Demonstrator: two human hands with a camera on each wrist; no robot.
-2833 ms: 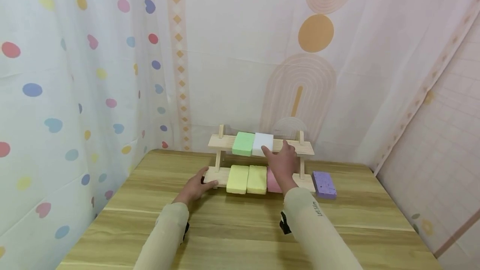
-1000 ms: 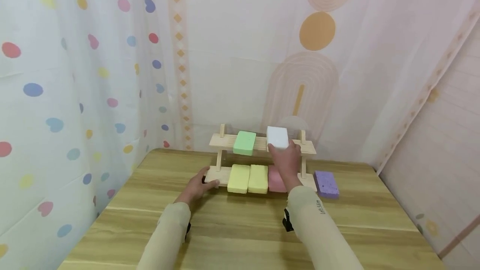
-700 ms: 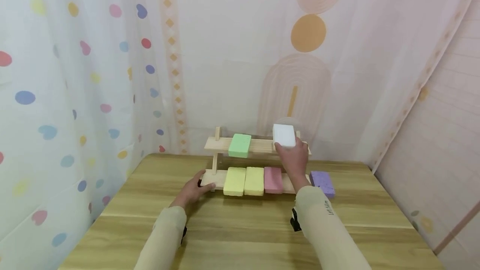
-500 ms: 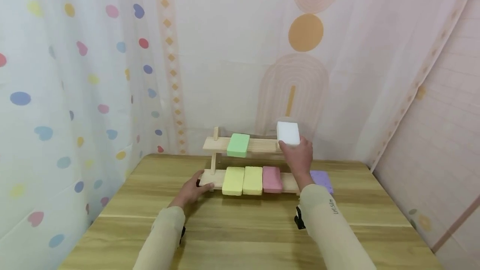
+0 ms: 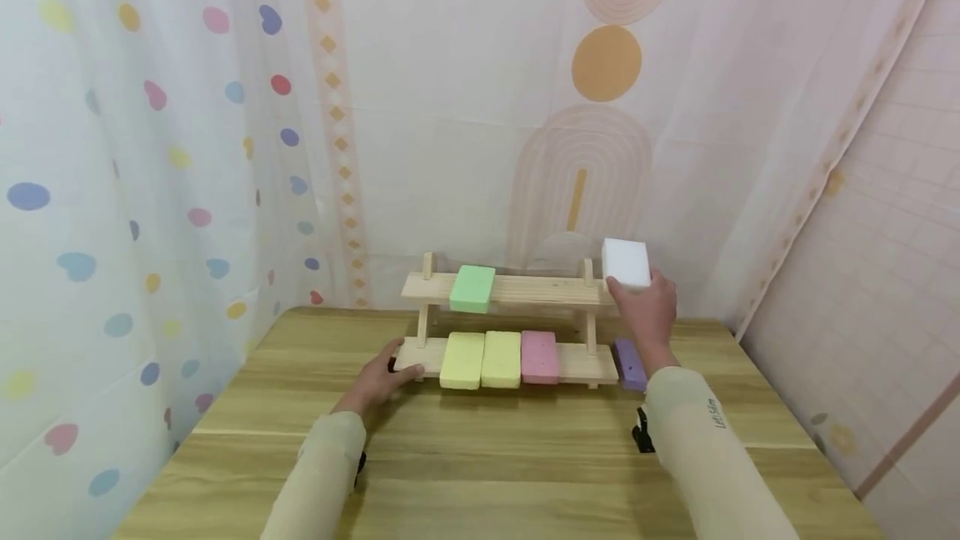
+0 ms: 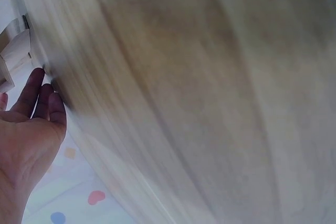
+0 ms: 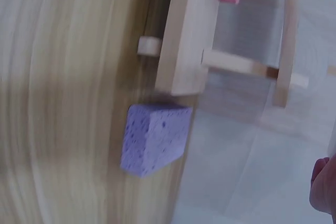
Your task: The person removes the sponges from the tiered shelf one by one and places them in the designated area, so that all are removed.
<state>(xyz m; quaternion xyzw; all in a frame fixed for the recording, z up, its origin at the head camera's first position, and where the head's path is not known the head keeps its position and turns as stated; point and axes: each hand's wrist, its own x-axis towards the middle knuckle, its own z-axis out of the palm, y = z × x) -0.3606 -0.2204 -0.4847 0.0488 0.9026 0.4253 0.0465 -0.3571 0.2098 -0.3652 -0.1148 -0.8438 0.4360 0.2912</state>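
Note:
In the head view, my right hand point(image 5: 647, 307) grips a white sponge point(image 5: 626, 263) by its near edge, just off the right end of the top shelf. My left hand point(image 5: 378, 377) holds the left end of a two-tier wooden shelf rack point(image 5: 585, 361), thumb at the front of the lower board. A green sponge point(image 5: 472, 288) lies on the top tier. Below it sit two yellow sponges point(image 5: 462, 361) and a pink sponge point(image 5: 539, 357) side by side. A purple sponge point(image 7: 155, 139) rests on the table right of the rack. The right wrist view shows only part of the right hand.
The rack stands near the back edge of the wood-grain table point(image 5: 480, 457). Behind it hangs a patterned curtain point(image 5: 465, 148), with a dotted curtain point(image 5: 172, 215) on the left. Another light-coloured hanging point(image 5: 885, 273) borders the right side.
My right hand has lifted the white sponge from beside the green one and carried it rightward past the top shelf's end. My left hand stays at the rack's left end.

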